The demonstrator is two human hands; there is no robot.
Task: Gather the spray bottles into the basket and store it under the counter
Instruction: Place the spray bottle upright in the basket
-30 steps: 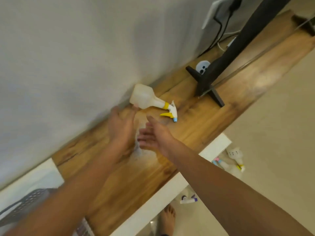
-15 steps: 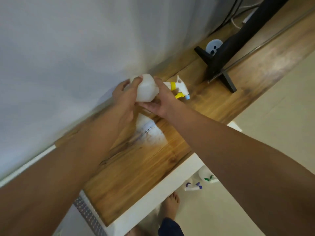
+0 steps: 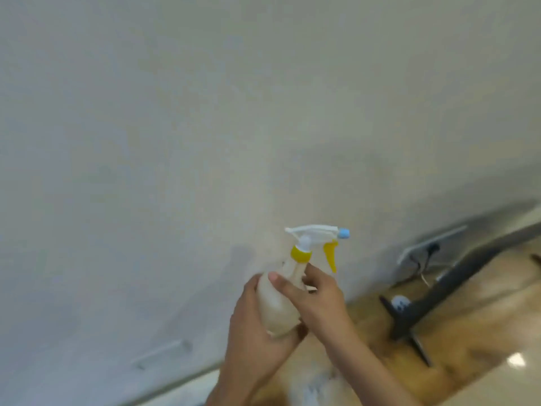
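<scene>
filling the upper left and most of the frame is a bare pale wall (image 3: 146,127), far more of it than half a second ago, which says the view has tipped upward with the lift. low in the centre, the left hand (image 3: 257,341) cups the base and lower body of the spray bottle (image 3: 278,306), fingers wrapped under and around it in a full hold. a second ago that bottle lay on its side against the wall on the wooden counter (image 3: 456,347); half a second ago both hands had just closed on it there. now it stands upright and clear of the counter, its white head, yellow collar and yellow trigger above the hands and its blue nozzle pointing toward the right of the frame. just right of centre, the right hand (image 3: 319,297) grips the bottle's shoulder and neck, thumb laid across the front. further right, a dark stand (image 3: 433,297) rests on the counter in the lower right, with a power strip (image 3: 430,247) and cables blurred behind it.

as a judgement, this bottle is now picked up and ready to be carried. the basket is not in view at this moment, so the drop-off is yet to come, and storing it under the counter comes after that.
</scene>
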